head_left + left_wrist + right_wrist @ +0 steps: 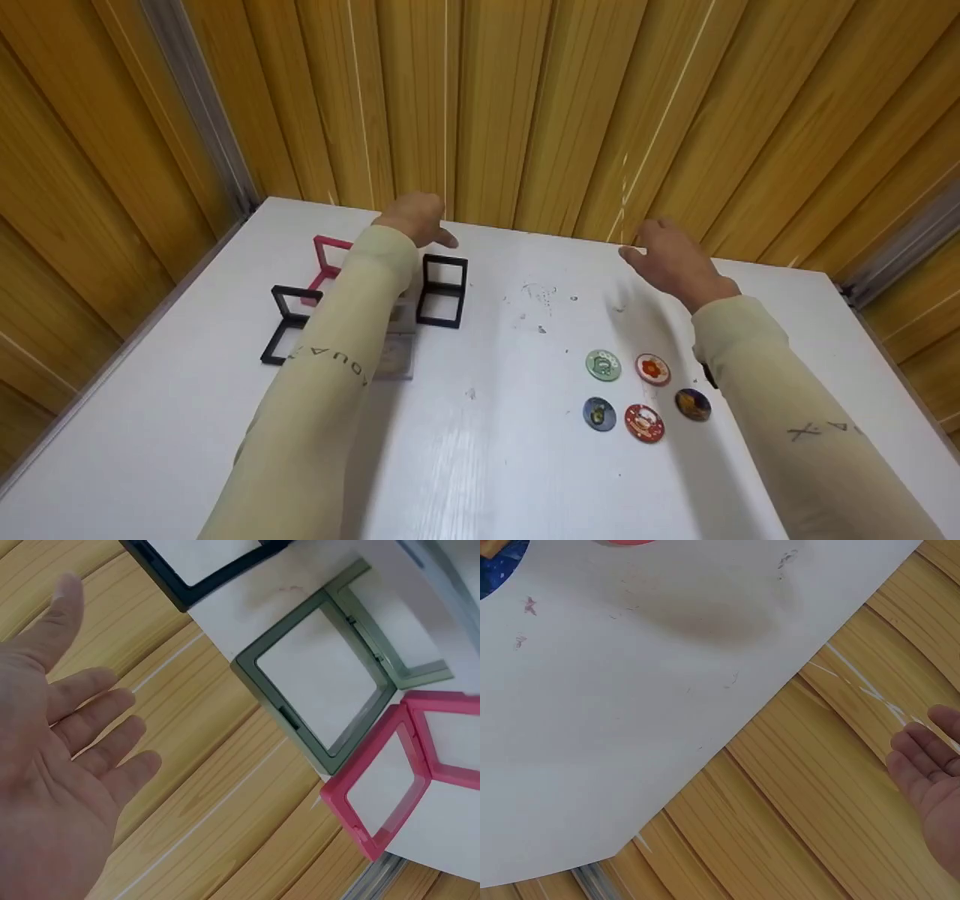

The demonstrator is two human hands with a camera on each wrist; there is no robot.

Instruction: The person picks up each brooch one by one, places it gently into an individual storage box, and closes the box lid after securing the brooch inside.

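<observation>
My left hand (411,217) hovers over the back left of the white table, its fingers relaxed and holding nothing. Below and around it stand hinged square frames: a black frame (442,292), a pink frame (324,262), another black frame (285,326), and a green frame (315,682) seen in the left wrist view. The left sleeve hides part of this group in the head view. My right hand (671,259) is raised above the back right of the table, fingers loosely extended, touching nothing. Nearer me lie several round badges, among them a green badge (604,365) and a red badge (645,424).
A clear square case (396,356) lies partly under the left sleeve. Other badges are a flower badge (653,370), a blue badge (599,414) and a dark badge (693,405). A wood-patterned wall (495,112) rises behind the white table (465,465).
</observation>
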